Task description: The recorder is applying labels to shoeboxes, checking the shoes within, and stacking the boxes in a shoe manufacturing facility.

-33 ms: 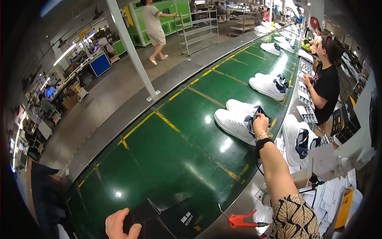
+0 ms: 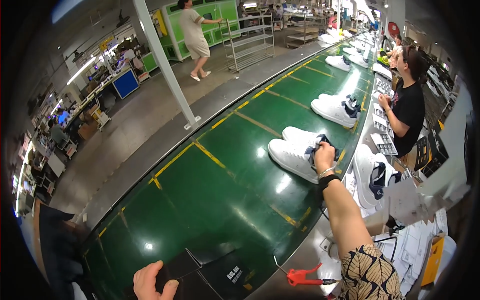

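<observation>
1. The right arm (image 2: 345, 215) was bare from wrist to above the elbow.
2. Its short sleeve (image 2: 370, 275) was dark with a tan leaf-like pattern.
3. A black watch (image 2: 327, 181) circled the right wrist, with a thin silver bracelet (image 2: 325, 172) just above.
4. The left hand (image 2: 152, 282) wore nothing.

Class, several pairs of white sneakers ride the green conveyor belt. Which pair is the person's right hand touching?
The nearest pair of white sneakers: the right hand rests on their heel end. The pairs farther up the green conveyor belt lie untouched.
</observation>
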Tool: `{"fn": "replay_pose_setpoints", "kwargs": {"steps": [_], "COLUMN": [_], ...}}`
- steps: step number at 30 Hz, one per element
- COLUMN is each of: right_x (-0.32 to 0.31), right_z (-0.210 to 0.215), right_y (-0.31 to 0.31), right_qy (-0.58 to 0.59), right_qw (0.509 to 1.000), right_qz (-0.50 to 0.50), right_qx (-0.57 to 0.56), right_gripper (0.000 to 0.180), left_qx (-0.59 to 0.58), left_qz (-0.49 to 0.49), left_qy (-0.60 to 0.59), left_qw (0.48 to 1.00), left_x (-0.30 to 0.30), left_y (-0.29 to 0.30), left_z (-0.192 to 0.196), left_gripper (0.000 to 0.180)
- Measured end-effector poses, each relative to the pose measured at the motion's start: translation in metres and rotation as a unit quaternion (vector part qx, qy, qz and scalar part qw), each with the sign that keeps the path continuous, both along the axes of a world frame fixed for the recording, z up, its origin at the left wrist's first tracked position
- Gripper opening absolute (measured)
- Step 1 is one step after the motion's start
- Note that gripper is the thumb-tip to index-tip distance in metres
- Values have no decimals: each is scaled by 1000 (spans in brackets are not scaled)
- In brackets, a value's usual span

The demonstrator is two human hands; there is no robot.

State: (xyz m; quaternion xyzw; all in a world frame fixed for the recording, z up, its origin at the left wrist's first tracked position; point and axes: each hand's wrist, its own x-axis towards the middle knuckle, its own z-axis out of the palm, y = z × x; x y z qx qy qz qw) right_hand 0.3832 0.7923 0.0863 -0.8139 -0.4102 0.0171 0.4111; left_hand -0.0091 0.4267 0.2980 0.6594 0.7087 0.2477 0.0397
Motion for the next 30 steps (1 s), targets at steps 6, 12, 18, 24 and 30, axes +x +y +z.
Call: {"fn": "replay_pose_setpoints", "kwargs": {"steps": [6,12,18,24,30], "right_x": [-75,-148,-165,-154,-146], "right_z": [34,129,195,191,181], "right_y": [-31,-145,-293,-354,-370], "right_qy": [55,516,551,553,519], "right_qw": [970,753,624,590,603], "right_qz": [155,383,552,588,606], "right_qx": [176,138,50,18,-13], "right_gripper": [13,23,27,21,14], "left_qx": [14,143,202,141,189], "left_qz": [8,-26,23,7,-39], "left_qy": [-12,14,54,-44,-34], "left_qw": [1000,989,978,989,981], "left_x": [8,20,37,57,79], "left_y": [-10,-14,-40,-58,-73], "left_z": [2,-10,-13,-12,-16], "left_gripper": [37,36,22,21,18]}}
